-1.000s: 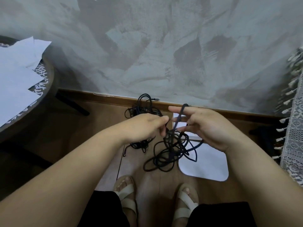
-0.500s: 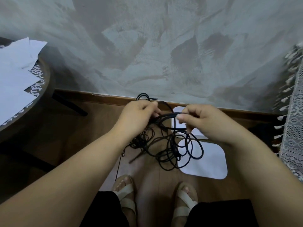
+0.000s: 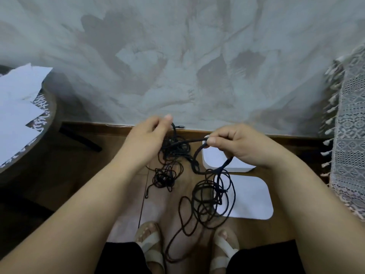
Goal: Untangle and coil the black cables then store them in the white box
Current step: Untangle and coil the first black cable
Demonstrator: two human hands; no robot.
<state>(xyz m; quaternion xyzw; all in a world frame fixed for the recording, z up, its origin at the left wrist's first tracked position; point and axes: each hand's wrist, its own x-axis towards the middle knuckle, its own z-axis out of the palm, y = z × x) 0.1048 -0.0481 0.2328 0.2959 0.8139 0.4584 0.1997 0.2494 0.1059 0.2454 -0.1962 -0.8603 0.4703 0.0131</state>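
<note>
Here, left hand [image 3: 145,140], right hand [image 3: 239,147], raised apart, pinching black cables [image 3: 209,194]

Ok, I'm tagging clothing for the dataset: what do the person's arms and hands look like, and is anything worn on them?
The left forearm and right forearm are bare all the way to the frame edge, with no sleeves showing. The left hand and right hand have no gloves, and no rings, watch or bracelet are in view at the fingers or wrists.
</note>
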